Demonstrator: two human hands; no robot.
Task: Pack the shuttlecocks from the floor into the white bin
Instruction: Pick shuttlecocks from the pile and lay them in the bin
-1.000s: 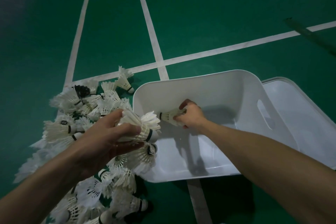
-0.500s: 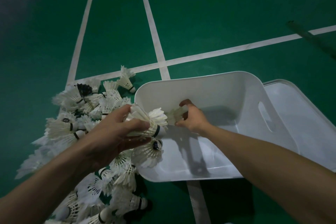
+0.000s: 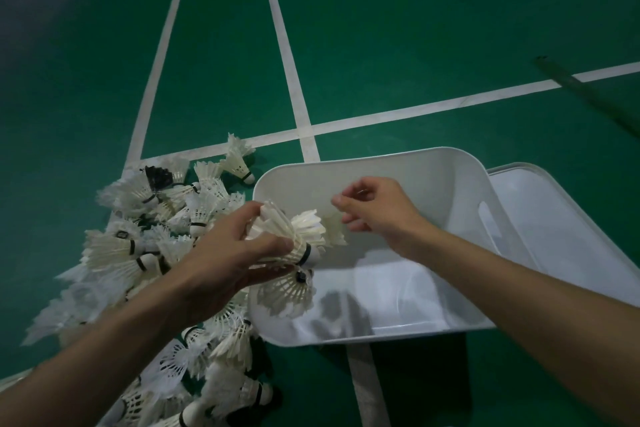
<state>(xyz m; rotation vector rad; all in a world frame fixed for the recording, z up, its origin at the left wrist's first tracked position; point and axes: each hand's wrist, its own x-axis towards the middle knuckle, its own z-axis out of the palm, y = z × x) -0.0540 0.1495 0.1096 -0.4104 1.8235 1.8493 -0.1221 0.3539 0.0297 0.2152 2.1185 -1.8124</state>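
left hand (image 3: 221, 263) gripping shuttlecocks (image 3: 298, 235), right hand (image 3: 381, 211) curled

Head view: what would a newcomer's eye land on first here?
First, the big heap of white feather shuttlecocks spilled over the green court floor at left. Beside it, the left hand grips a bunch of shuttlecocks at the left rim of the rectangular white plastic bin. The right hand hovers over the bin with fingers curled; whether it holds anything is unclear.
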